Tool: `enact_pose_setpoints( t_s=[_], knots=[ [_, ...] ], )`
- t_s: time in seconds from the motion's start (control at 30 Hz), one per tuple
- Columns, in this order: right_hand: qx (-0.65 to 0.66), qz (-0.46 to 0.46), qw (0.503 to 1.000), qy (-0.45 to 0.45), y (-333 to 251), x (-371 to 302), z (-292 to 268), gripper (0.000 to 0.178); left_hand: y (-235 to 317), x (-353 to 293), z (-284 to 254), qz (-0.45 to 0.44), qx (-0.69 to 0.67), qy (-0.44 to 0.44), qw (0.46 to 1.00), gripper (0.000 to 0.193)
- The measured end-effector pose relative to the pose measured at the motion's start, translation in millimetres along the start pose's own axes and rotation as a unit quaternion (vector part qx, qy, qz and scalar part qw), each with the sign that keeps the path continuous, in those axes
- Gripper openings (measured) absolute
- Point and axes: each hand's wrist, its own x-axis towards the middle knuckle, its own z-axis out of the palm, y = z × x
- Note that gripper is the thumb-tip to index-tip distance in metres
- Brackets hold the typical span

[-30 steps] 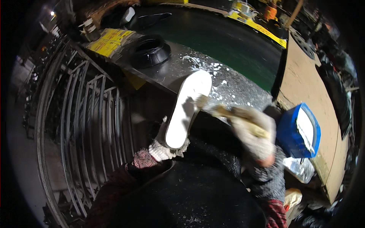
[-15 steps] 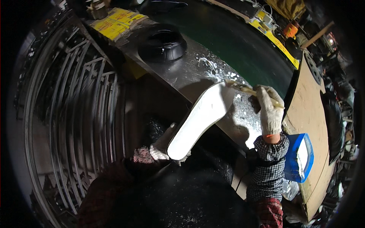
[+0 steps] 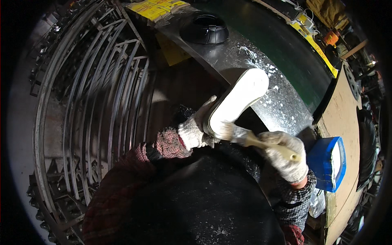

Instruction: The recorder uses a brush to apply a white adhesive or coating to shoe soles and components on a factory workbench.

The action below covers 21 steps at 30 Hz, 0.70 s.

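Note:
A long white shoe sole (image 3: 238, 101) is held sole-up over the edge of a metal table. My left hand (image 3: 195, 130), in a white knit glove, grips its near end from the left. My right hand (image 3: 284, 157), also gloved, is closed around the handle of a brush (image 3: 245, 137). The brush's bristles rest on the near end of the sole, just beside my left fingers. Both forearms come up from the lower edge in dark checked sleeves.
The grey metal table (image 3: 281, 104) is speckled with white splashes. A black round container (image 3: 205, 29) stands at its far end. A blue tub (image 3: 328, 164) sits to the right on a brown board (image 3: 342, 118). A curved metal rack (image 3: 94, 110) fills the left side.
My right hand has swung the brush from the sole's far tip back to its near end. The sole has tilted slightly and my left hand keeps its grip.

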Motion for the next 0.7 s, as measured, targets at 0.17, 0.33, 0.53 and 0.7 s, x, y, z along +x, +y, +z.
enact_pose_setpoints(
  t_s=[0.17,0.33,0.53,0.7],
  knots=[
    [-0.081,-0.18,0.98,0.008,17,-5,4,0.021,5,11,-16,-0.229,-0.375,-0.169,0.882,0.075],
    [-0.263,-0.211,0.936,0.102,55,46,-52,0.032,12,4,-19,-0.311,-0.361,-0.239,0.846,0.075],
    [-0.322,-0.28,0.882,0.202,46,81,-69,0.023,11,-9,-44,-0.262,-0.228,-0.079,0.934,0.074],
    [-0.216,-0.063,0.974,-0.036,25,24,-18,0.03,38,17,8,-0.252,-0.406,-0.295,0.827,0.063]
  ],
)
